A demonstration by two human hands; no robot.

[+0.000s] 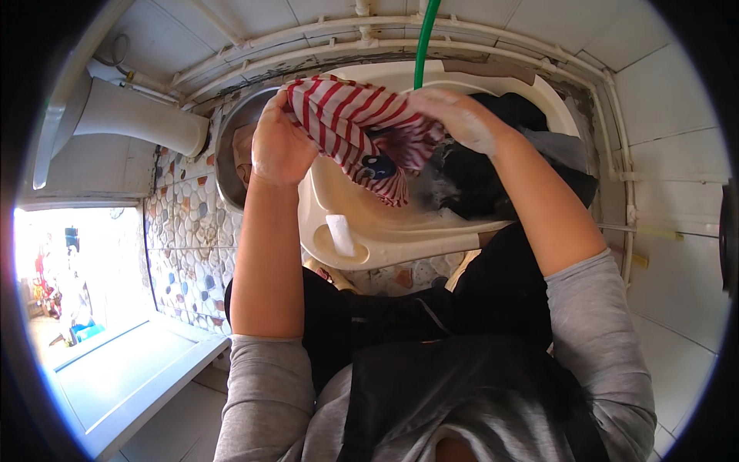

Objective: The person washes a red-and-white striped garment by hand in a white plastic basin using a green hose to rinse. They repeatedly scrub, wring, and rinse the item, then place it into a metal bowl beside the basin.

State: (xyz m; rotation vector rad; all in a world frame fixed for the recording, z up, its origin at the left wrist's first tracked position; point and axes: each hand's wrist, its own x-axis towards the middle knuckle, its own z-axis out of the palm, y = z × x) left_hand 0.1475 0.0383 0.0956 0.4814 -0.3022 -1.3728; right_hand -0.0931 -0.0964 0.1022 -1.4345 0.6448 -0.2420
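Note:
With soapy fingers, my left hand (283,138) grips one end of a red-and-white striped cloth garment (346,112) that bears a dark blue printed patch. The other side of it is held by my right hand (459,115), whose fingertips are partly hidden by the fabric. Stretched between both hands, the garment hangs over a cream plastic tub (392,254). Dark wet clothes (479,179) lie in the tub's right part among suds. A white bar of soap (342,235) rests in the molded recess at the tub's near left corner.
A green hose (426,40) comes down over the tub's far side. At the left stands a metal basin (222,167) with brown cloth inside. White pipes (398,45) run along the tiled wall. A ceramic pedestal (144,118) and an open white door (133,375) are further left.

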